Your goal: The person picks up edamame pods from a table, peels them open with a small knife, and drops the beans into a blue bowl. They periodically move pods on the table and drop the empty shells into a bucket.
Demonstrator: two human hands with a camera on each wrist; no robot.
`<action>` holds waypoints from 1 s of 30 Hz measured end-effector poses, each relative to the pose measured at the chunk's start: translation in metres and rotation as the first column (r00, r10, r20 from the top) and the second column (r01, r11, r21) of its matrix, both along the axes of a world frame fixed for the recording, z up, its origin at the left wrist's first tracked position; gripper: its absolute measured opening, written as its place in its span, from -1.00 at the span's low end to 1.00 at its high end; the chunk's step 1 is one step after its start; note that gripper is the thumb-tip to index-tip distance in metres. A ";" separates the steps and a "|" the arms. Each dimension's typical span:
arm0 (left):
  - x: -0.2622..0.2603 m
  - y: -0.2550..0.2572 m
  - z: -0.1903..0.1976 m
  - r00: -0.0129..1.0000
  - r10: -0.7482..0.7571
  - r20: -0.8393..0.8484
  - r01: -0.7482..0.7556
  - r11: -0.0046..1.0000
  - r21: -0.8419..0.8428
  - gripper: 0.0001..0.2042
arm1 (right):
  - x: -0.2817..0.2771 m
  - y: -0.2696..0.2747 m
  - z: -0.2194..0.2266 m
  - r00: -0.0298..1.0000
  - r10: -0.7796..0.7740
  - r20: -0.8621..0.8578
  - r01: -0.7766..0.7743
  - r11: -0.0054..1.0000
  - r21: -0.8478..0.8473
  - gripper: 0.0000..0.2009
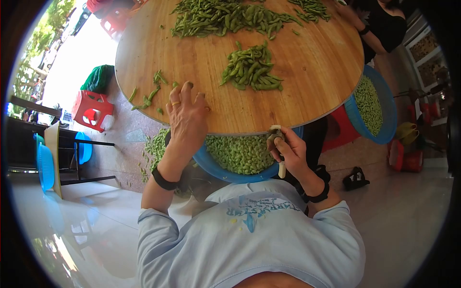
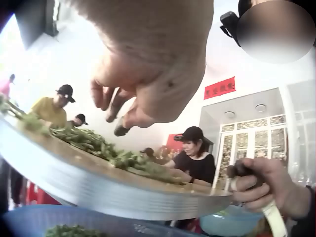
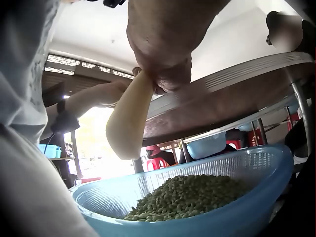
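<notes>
My left hand (image 1: 187,117) is at the left of the round wooden table (image 1: 168,53), palm down with its fingers spread and bent a little. A few loose green bean pods (image 1: 149,98) lie just left of its fingertips. At the table's near edge my right hand (image 1: 293,151) grips a tool with a smooth cream handle (image 3: 129,121); the tool's working end is hidden by the fingers. Below that hand stands a blue basket (image 3: 247,205) of shelled green beans (image 1: 240,153). A small heap of pods (image 1: 252,67) sits mid-table.
A larger heap of pods (image 1: 216,19) covers the table's far side. Another blue basin (image 1: 389,120) of beans stands at the right, near a person in black (image 1: 384,26). Pods lie on the floor at the left, beyond them a red stool (image 1: 91,110).
</notes>
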State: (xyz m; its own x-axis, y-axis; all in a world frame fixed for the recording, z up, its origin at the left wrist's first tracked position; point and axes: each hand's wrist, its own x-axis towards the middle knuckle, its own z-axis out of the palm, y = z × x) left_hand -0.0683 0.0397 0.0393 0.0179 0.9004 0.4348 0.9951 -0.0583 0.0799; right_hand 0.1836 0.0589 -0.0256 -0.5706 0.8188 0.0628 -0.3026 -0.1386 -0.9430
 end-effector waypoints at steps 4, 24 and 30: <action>0.030 0.040 0.002 0.829 -0.445 0.340 0.478 0.878 -0.018 -0.67 | -0.005 0.001 0.002 1.000 0.005 -0.005 -0.005 1.000 -0.016 -0.72; 0.054 0.021 -0.019 -0.055 0.239 0.969 0.576 0.801 -0.165 -0.81 | -0.009 0.013 0.027 0.945 0.056 -0.323 -0.196 0.887 -0.418 -0.69; 0.055 0.008 -0.027 -0.096 0.057 0.994 0.470 0.883 -0.005 -0.82 | -0.017 0.011 0.026 0.942 0.103 -0.320 -0.233 0.886 -0.401 -0.67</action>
State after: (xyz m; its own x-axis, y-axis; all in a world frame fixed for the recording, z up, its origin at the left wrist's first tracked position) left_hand -0.0134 0.0479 0.0125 0.0398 0.9986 -0.0358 -0.1932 0.0428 0.9802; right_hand 0.1665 0.0703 0.0007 -0.7133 0.6948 -0.0918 -0.4807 -0.5804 -0.6574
